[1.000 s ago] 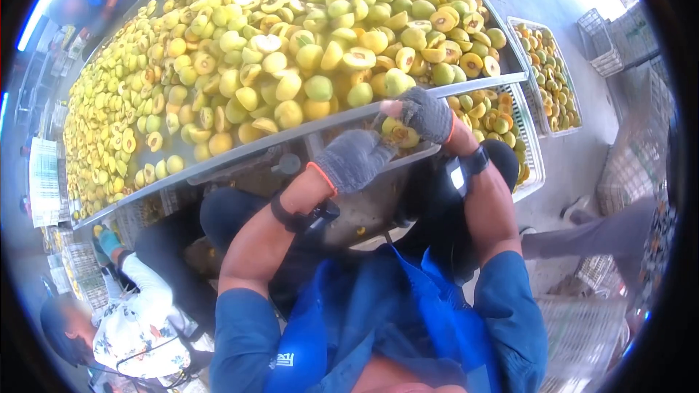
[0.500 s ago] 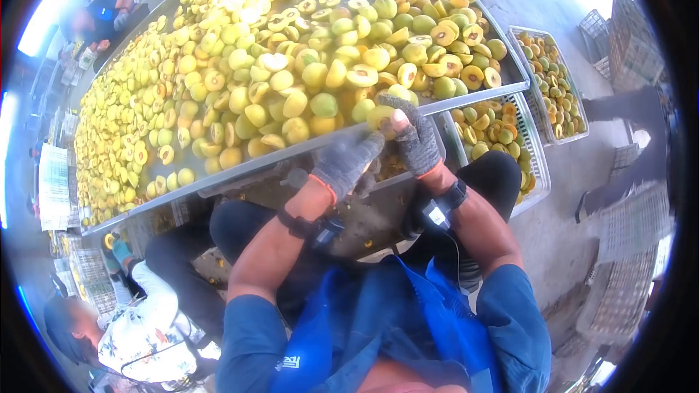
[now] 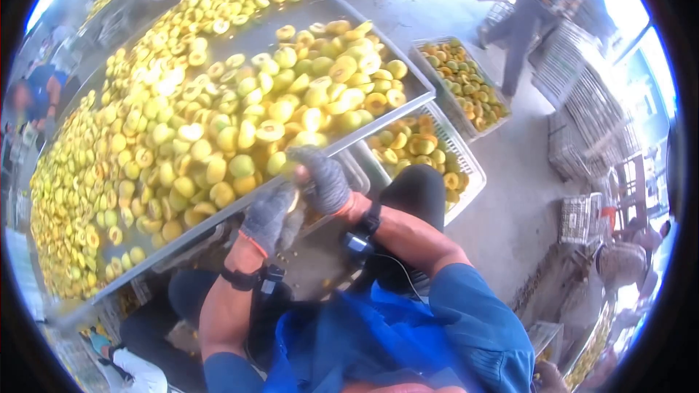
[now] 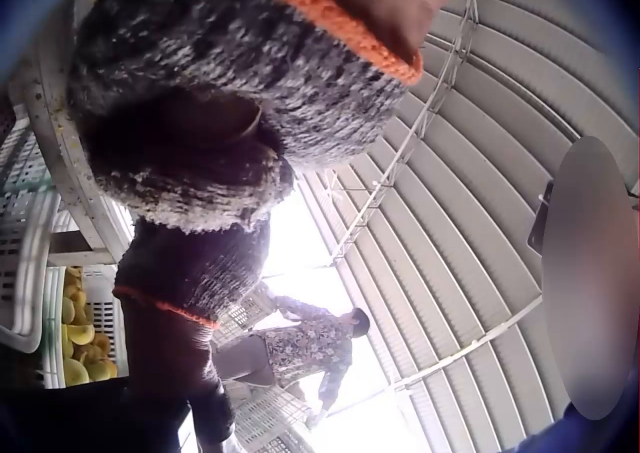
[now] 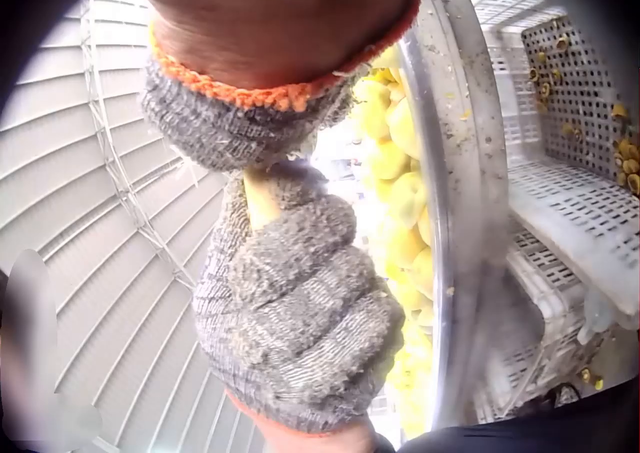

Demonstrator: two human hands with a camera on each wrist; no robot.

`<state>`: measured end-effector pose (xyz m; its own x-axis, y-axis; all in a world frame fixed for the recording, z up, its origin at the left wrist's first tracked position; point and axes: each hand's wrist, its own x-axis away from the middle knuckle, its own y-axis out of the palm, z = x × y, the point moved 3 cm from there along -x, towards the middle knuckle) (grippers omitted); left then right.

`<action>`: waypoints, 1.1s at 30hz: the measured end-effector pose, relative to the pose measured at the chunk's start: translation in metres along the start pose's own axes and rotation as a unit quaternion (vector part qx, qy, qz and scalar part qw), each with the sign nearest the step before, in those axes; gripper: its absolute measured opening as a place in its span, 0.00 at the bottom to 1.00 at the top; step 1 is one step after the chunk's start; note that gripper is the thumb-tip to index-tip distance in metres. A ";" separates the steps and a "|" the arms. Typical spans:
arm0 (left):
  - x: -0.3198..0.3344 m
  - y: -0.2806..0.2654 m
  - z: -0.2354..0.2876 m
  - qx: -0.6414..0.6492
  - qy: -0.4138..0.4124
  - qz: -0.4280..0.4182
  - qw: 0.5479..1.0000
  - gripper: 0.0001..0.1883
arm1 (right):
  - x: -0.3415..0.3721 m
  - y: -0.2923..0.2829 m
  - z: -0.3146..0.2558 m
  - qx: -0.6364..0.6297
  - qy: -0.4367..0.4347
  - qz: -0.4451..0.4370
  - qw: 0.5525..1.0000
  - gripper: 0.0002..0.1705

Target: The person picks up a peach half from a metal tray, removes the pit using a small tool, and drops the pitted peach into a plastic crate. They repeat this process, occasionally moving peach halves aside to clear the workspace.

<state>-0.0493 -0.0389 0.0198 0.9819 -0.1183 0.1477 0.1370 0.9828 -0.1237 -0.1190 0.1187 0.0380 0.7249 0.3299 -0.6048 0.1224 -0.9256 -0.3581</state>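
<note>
Both hands wear grey knitted gloves with orange cuffs and meet at the front edge of a metal table heaped with yellow peach halves. My left hand is curled in a fist; in the right wrist view, the fist grips a narrow pale-yellow piece that sticks out at its top. My right hand is close beside it, fingers bent toward the left hand. Its fingertips are hidden in the right wrist view, and I cannot tell what they hold. In the left wrist view the left glove covers the right one.
White crates of peach halves, one near and one farther off, stand right of the table. Crates are stacked behind them, where a person stands. Another person's sleeve shows at lower left. My knee is beside the near crate.
The head view has swung right, so table and hands appear farther left. Both hands stay together at the table edge. A peach half seen between the hands earlier is now mostly covered.
</note>
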 end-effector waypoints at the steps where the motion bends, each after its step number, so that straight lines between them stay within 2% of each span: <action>1: -0.002 0.000 0.003 -0.039 0.046 0.004 0.998 0.09 | 0.000 0.001 0.000 -0.003 -0.001 0.002 1.000 0.17; 2: -0.003 0.000 0.006 -0.078 0.091 0.011 0.993 0.09 | 0.000 0.000 0.003 -0.030 0.027 -0.017 0.999 0.17; 3: -0.001 0.001 0.014 -0.178 0.192 0.021 0.965 0.08 | 0.001 0.000 0.004 -0.060 0.056 -0.038 0.996 0.17; 5: 0.004 0.001 0.027 -0.295 0.298 0.022 0.907 0.09 | 0.001 0.000 0.005 -0.101 0.084 -0.065 0.989 0.18; 7: 0.007 0.000 0.035 -0.335 0.310 0.002 0.890 0.11 | 0.000 -0.003 0.004 -0.122 0.086 -0.082 0.985 0.19; 9: 0.006 0.006 0.046 -0.308 0.379 0.037 0.872 0.10 | -0.001 -0.010 -0.002 -0.171 0.154 -0.099 0.968 0.22; 10: 0.008 0.006 0.049 -0.299 0.402 0.062 0.863 0.10 | -0.002 -0.009 0.000 -0.150 0.147 -0.094 0.973 0.23; 12: 0.003 0.001 0.027 -0.262 0.354 0.053 0.896 0.10 | 0.005 0.002 0.014 -0.173 0.166 -0.062 0.969 0.24; 13: 0.001 0.002 0.022 -0.213 0.287 0.032 0.933 0.09 | 0.005 0.000 0.006 -0.187 0.201 -0.054 0.960 0.24; 14: -0.001 0.002 0.017 -0.159 0.217 0.018 0.963 0.09 | 0.008 0.005 0.008 -0.243 0.204 -0.037 0.948 0.24; 15: -0.003 0.003 0.015 -0.106 0.146 0.014 0.983 0.09 | 0.005 0.001 -0.002 -0.237 0.181 -0.031 0.954 0.24; 16: 0.000 0.008 0.025 -0.176 0.255 0.054 0.949 0.09 | 0.006 0.003 -0.001 -0.225 0.180 -0.026 0.957 0.25; 17: 0.005 0.011 0.034 -0.246 0.361 0.091 0.895 0.09 | 0.006 0.004 0.001 -0.212 0.177 -0.017 0.961 0.25; 18: 0.003 0.011 0.025 -0.291 0.377 0.098 0.874 0.11 | 0.005 0.005 0.000 -0.234 0.194 -0.024 0.952 0.25; 21: 0.007 0.012 0.023 -0.182 0.365 0.113 0.906 0.07 | 0.005 0.005 -0.004 -0.279 0.247 -0.041 0.927 0.25; 22: 0.002 0.010 0.015 -0.020 0.213 0.076 0.974 0.06 | 0.005 0.005 -0.003 -0.280 0.264 -0.047 0.922 0.25; 23: -0.001 0.010 0.013 0.146 0.052 0.033 0.987 0.06 | 0.005 0.006 -0.002 -0.280 0.280 -0.052 0.917 0.25; 24: 0.000 0.014 0.010 0.305 -0.111 -0.013 0.946 0.06 | 0.005 0.006 0.000 -0.197 0.234 -0.048 0.951 0.25; 26: 0.003 0.008 0.016 0.316 -0.143 -0.066 0.936 0.07 | 0.007 0.008 0.009 -0.026 0.131 -0.039 0.990 0.25; 29: 0.009 0.002 0.023 0.309 -0.161 -0.098 0.932 0.08 | 0.010 0.010 0.020 -0.031 0.096 -0.035 0.994 0.24; 31: 0.004 0.001 0.023 0.200 0.018 -0.045 0.979 0.07 | 0.005 0.008 0.018 -0.003 0.035 -0.031 0.999 0.24; 32: -0.002 0.007 0.014 0.085 0.195 0.012 0.977 0.07 | 0.005 0.008 0.015 0.010 0.006 -0.027 1.000 0.24; 33: -0.001 0.009 0.011 0.112 0.212 0.024 0.971 0.07 | 0.005 0.009 0.013 -0.024 0.053 -0.034 0.998 0.24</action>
<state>-0.0507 -0.0284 0.0295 0.9587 -0.0725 -0.2751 0.1043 0.9892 0.1027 -0.1229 0.1146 0.0228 0.7807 0.3738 -0.5007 0.2050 -0.9102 -0.3599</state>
